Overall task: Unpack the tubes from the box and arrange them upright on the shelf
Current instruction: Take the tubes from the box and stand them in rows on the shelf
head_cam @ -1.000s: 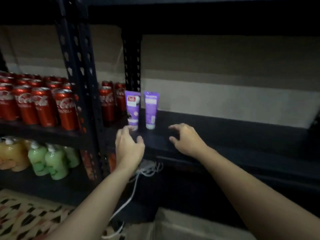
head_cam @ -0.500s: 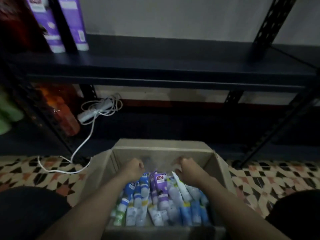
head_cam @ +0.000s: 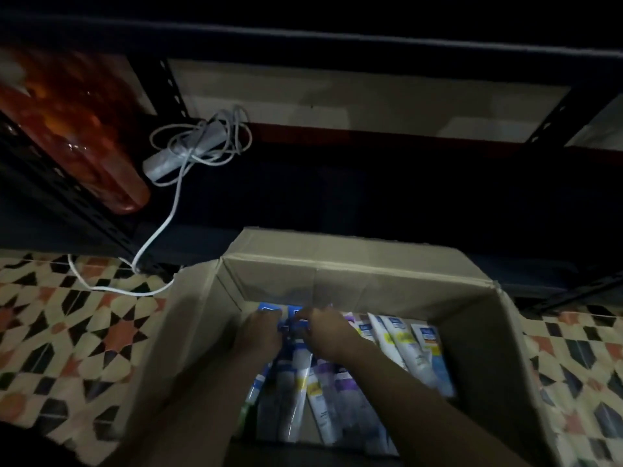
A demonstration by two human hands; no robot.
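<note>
An open cardboard box stands on the floor below me, filled with several tubes lying flat: blue ones on the left, purple ones in the middle, white and yellow ones on the right. Both hands reach inside, close together near the box's far wall. My left hand has its fingers curled over the top end of a blue tube. My right hand pinches the top of the neighbouring blue tube. The dark shelf edge runs along the top of the view.
A white power strip with a coiled cable lies on the low shelf board behind the box. An orange bottle stands at the left beside a black upright. Patterned tiles cover the floor on both sides.
My view has dropped from the shelf with its two upright purple tubes down to the box. Both hands have gone into the box and come together on the blue tubes.
</note>
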